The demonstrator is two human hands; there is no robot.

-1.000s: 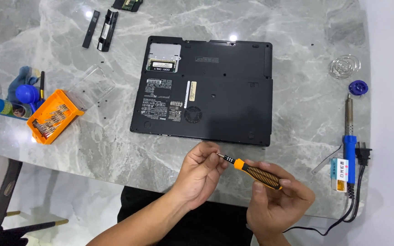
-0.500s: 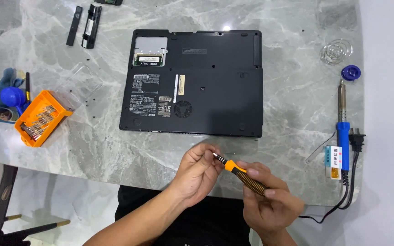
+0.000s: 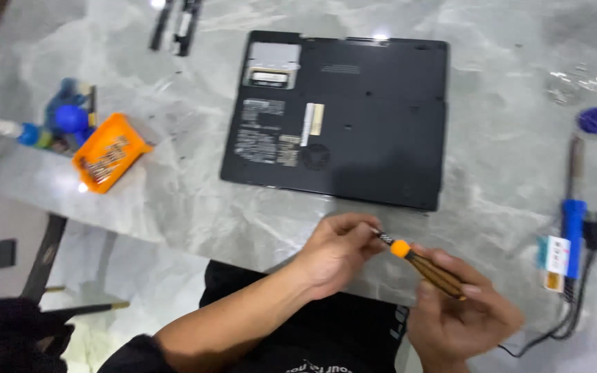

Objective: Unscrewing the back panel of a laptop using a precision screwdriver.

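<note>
Moved: our hands stay put; the laptop [image 3: 336, 114] drifts toward centre frame.
Grip: our right hand [image 3: 461, 314] wraps the screwdriver [image 3: 426, 266] handle, lower right; left hand [image 3: 336, 252] fingertips pinch its tip.
Handling: we judge it light, stiff; hold the ribbed handle.

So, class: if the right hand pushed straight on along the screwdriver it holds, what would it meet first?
Most likely the left hand, whose fingers pinch the tip of the screwdriver held by the right hand. The laptop lies beyond.
</note>
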